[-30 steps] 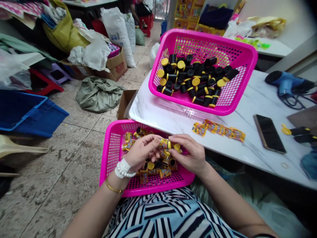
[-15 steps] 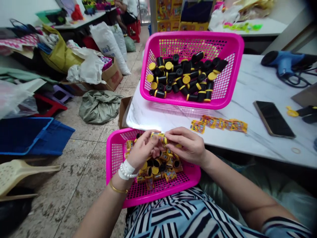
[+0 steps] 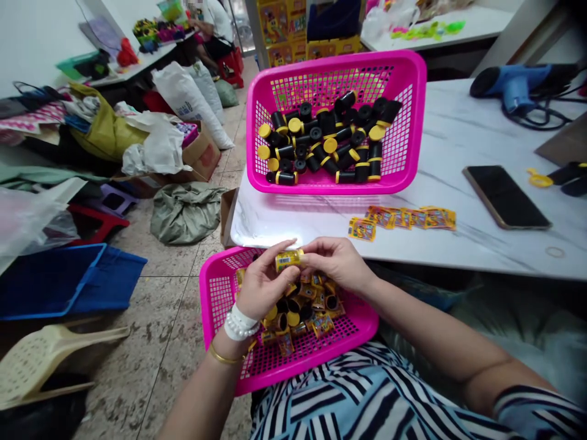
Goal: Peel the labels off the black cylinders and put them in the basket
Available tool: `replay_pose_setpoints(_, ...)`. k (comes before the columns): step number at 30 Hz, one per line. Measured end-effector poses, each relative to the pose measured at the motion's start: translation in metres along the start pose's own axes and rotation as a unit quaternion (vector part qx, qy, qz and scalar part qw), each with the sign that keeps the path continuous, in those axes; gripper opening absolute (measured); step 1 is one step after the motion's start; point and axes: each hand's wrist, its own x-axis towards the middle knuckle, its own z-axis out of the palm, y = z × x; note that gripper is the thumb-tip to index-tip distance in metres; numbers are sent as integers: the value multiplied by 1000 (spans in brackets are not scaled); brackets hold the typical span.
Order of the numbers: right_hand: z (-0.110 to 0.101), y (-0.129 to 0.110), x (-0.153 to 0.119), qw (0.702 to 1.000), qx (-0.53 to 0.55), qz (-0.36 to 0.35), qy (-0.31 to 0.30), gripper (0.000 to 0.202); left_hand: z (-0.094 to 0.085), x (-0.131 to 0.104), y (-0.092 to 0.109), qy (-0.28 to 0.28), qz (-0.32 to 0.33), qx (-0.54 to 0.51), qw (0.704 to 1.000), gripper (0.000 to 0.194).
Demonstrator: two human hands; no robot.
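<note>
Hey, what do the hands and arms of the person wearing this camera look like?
Both are ungloved. The left hand has a plain white wristband, a white pearl-like beaded bracelet and a thin gold-coloured bangle at its wrist. The right hand has no visible jewellery; its arm ends in a short blue, black and white striped fabric sleeve.

Upper basket [image 3: 321, 188] bright pink, lower basket [image 3: 302, 363] same pink. Canisters [image 3: 328, 124] black, caps [image 3: 330, 145] yellow. Small tube [image 3: 287, 261] yellow with darker print. Loose labels [image 3: 362, 229] orange-yellow, printed. Table [image 3: 458, 134] white, grey-veined like marble. Garment [image 3: 321, 403] striped black, white, light blue.
</note>
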Motion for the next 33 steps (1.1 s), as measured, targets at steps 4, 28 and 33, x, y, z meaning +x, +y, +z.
replay_pose_setpoints(4, -2, 2, -3, 979, -123, -165, 10, 29, -5, -6, -5, 1, -47, -44, 998, 44)
replay_pose_setpoints(28, 7, 16, -30, 969, -131, -182, -106, 19, -6, -47, -47, -69, -161, -275, 945, 39)
replay_pose_setpoints(33, 12, 18, -36, 965, -141, -187, -118, 23, 3, -52, -52, -56, -164, -320, 931, 43)
